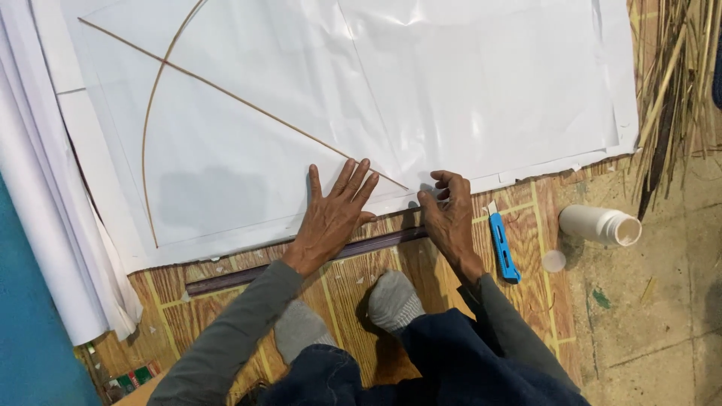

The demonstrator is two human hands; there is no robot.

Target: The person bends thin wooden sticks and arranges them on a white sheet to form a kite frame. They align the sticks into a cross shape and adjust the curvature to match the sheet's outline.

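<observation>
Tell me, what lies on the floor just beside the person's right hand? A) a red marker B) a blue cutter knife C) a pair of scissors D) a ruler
B: a blue cutter knife lies on the patterned floor just beside the right hand, with a white bottle on its side farther over.

Left hand point(331, 214) lies flat, fingers spread, on the white paper sheet point(421, 90) crossed by thin sticks point(226, 90), right hand point(447, 214) pinches its lower edge, blue box cutter point(503, 246) and white bottle point(599, 225) lying nearby.
</observation>
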